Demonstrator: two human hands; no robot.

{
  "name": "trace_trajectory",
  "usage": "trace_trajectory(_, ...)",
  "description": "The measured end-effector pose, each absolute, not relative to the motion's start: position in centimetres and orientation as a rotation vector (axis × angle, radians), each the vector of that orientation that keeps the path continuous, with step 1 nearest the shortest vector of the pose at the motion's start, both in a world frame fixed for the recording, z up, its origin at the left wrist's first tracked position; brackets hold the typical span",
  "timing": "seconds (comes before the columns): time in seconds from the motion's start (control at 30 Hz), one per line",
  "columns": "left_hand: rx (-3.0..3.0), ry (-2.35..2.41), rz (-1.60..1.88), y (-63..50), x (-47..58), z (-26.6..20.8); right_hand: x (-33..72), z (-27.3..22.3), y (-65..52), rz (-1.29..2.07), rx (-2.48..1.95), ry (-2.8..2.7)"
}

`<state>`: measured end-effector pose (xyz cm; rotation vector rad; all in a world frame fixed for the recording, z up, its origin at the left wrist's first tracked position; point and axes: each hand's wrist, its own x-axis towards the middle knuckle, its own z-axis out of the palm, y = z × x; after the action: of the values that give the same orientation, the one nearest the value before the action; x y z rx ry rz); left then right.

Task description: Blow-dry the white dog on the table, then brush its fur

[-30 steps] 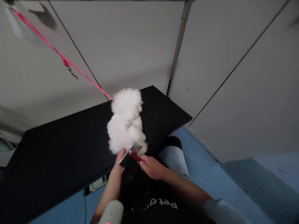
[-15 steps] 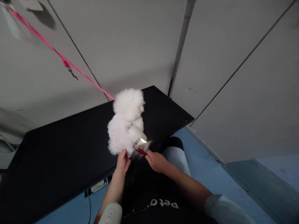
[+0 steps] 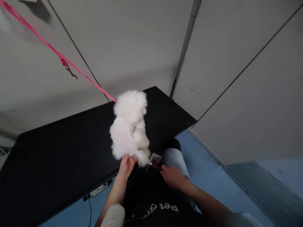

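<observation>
A fluffy white dog (image 3: 129, 135) is on a black ribbed table (image 3: 78, 151), its head toward the wall and its hindquarters toward me. My left hand (image 3: 126, 165) is closed at its rear, fingers curled in the fur near a hind leg; the exact hold is partly hidden. Slightly blurred, my right hand (image 3: 172, 176) grips the dark red handle of a slicker brush (image 3: 155, 160). The brush's metal head is just right of the hind leg, near the table's front edge, with a small gap from the fur.
A pink leash (image 3: 78, 69) with a metal clip runs from the upper left to the dog's neck. Grey wall panels (image 3: 132, 41) stand behind the table. The floor (image 3: 201, 160) is blue, with a grey-green mat (image 3: 262, 189) at right. A cord (image 3: 90, 208) hangs below the table.
My right hand has moved the brush away from the dog's hind leg, to the right and toward me. My left hand stays at the rear, and the hind leg now shows more fully.
</observation>
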<state>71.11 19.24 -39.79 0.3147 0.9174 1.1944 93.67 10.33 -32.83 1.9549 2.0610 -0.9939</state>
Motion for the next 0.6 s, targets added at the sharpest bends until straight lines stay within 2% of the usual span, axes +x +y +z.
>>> trace_trajectory(0.2,0.343,0.919,1.082,18.8,71.2,-39.6,91.4,-30.0,12.5,-1.042,1.977,2.347)
trace_trajectory(0.4,0.409,0.871,1.234,19.4,71.0,-40.1,93.5,-34.3,9.2,-1.004,1.997,1.952)
trace_trajectory(0.47,0.402,0.846,1.269,19.6,71.0,-40.4,94.6,-34.2,7.8,-1.037,1.999,1.909)
trace_trajectory(0.6,0.399,0.825,1.133,19.8,71.1,-39.9,92.8,-31.6,10.1,-1.185,1.973,2.367)
